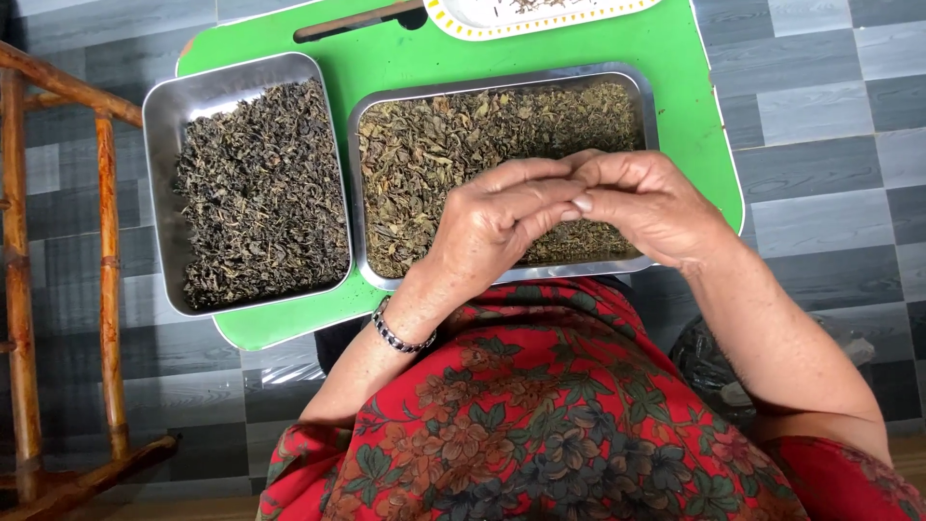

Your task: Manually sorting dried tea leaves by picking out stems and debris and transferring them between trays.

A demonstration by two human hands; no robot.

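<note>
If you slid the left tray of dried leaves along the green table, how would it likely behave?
The left tray is shiny metal on a smooth green table, so it would probably slide easily. Its dried leaves look loose and light, likely shifting or spilling if jolted.

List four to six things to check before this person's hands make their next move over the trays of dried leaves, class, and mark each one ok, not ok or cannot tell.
1. Left hand and right hand meet fingertip to fingertip above the right tray: ok.
2. Something pinched between the fingers: cannot tell, too small.
3. Right tray holds lighter, greenish-brown leaves: ok.
4. Left tray holds darker leaves, kept apart: ok.
5. Both trays lie flat on the green table: ok.
6. White dish at the far edge, contents: cannot tell, cropped.
</note>
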